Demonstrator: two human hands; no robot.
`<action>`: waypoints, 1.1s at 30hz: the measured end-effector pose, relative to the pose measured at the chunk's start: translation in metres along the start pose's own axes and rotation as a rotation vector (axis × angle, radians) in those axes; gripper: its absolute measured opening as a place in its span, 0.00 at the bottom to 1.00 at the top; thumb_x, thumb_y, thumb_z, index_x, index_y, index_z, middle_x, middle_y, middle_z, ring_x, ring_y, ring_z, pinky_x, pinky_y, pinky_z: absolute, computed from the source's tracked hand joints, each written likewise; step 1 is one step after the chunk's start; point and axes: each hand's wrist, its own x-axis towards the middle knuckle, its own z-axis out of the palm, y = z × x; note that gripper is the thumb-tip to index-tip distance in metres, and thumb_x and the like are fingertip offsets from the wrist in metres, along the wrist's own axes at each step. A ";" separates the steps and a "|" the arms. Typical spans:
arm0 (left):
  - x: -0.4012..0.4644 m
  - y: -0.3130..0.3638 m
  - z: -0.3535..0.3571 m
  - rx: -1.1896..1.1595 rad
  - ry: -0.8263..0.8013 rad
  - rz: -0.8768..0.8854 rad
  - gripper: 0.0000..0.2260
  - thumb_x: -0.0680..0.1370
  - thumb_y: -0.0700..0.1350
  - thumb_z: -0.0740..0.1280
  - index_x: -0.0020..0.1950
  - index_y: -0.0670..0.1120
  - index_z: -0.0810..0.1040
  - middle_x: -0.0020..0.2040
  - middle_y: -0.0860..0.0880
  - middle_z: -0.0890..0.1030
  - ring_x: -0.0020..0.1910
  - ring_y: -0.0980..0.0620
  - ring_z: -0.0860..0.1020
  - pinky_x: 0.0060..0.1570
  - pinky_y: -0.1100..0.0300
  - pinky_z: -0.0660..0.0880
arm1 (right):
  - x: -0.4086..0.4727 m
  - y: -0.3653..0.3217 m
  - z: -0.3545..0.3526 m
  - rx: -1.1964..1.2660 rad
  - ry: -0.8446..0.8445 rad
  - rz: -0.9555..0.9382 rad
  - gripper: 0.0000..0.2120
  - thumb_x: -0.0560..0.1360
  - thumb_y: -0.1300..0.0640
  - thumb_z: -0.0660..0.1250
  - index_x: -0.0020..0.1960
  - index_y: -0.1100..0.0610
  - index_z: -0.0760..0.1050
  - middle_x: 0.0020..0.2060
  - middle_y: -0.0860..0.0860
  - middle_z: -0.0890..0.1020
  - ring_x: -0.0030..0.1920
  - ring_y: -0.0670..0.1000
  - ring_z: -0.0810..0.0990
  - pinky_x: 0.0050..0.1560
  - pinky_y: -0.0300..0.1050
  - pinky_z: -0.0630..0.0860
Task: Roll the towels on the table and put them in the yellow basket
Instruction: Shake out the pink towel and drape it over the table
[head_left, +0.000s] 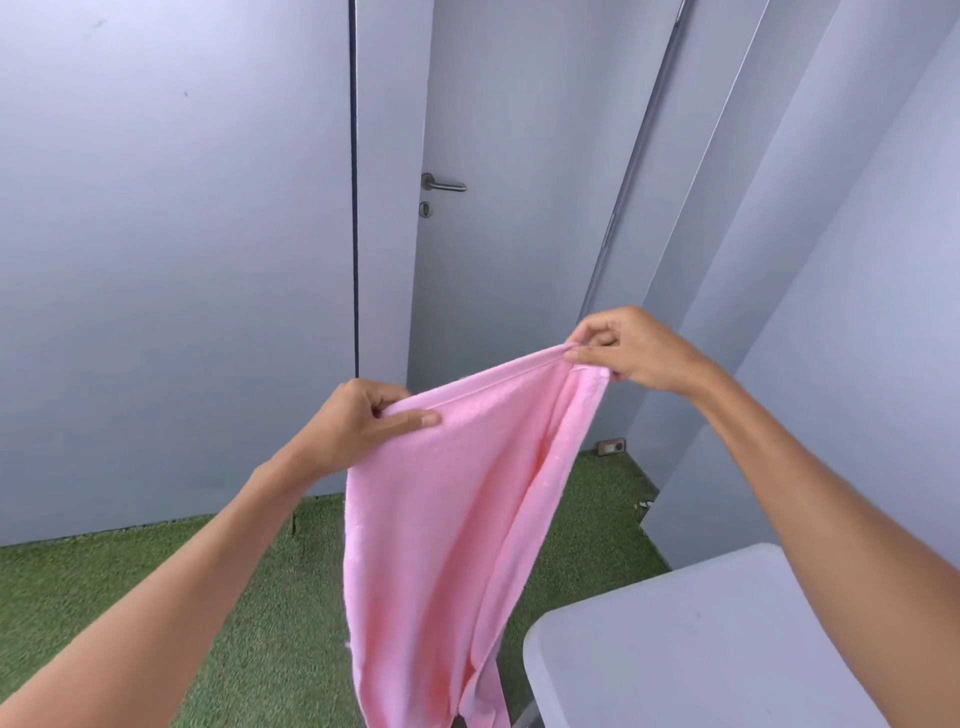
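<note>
Pink towel (441, 519), soft and creased, hanging in the air over green turf (156, 597), left of the grey table (701, 649) corner. Top edge stretched between both hands. Left hand (353, 421) pinching the near-left corner, right hand (634, 348) pinching the far-right corner, arms extended.

Two bare forearms, no sleeves showing.
Left hand (358, 423) and right hand (631, 351) without gloves, rings or watch.

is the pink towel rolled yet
No. The towel hangs unrolled in the air, its top edge pinched by the left hand and right hand.
</note>
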 end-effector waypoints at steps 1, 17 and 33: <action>-0.004 -0.005 -0.005 0.008 0.018 -0.006 0.27 0.69 0.62 0.72 0.33 0.38 0.73 0.29 0.50 0.67 0.28 0.53 0.64 0.29 0.60 0.59 | -0.003 0.009 -0.005 -0.010 0.058 0.022 0.04 0.74 0.56 0.71 0.45 0.56 0.80 0.29 0.51 0.79 0.28 0.46 0.72 0.30 0.39 0.67; 0.005 0.003 0.023 0.272 -0.101 0.169 0.22 0.75 0.59 0.68 0.33 0.42 0.73 0.28 0.43 0.70 0.28 0.53 0.63 0.30 0.57 0.64 | -0.028 -0.025 0.077 -0.036 -0.246 0.097 0.06 0.74 0.59 0.72 0.48 0.60 0.79 0.27 0.49 0.76 0.24 0.43 0.73 0.25 0.34 0.68; -0.032 -0.069 0.215 0.203 -0.123 -0.253 0.18 0.79 0.43 0.63 0.30 0.42 0.65 0.28 0.46 0.69 0.30 0.45 0.64 0.31 0.55 0.63 | -0.127 0.226 0.107 -0.358 -0.034 0.858 0.13 0.68 0.69 0.70 0.31 0.58 0.70 0.26 0.52 0.76 0.39 0.58 0.84 0.34 0.45 0.78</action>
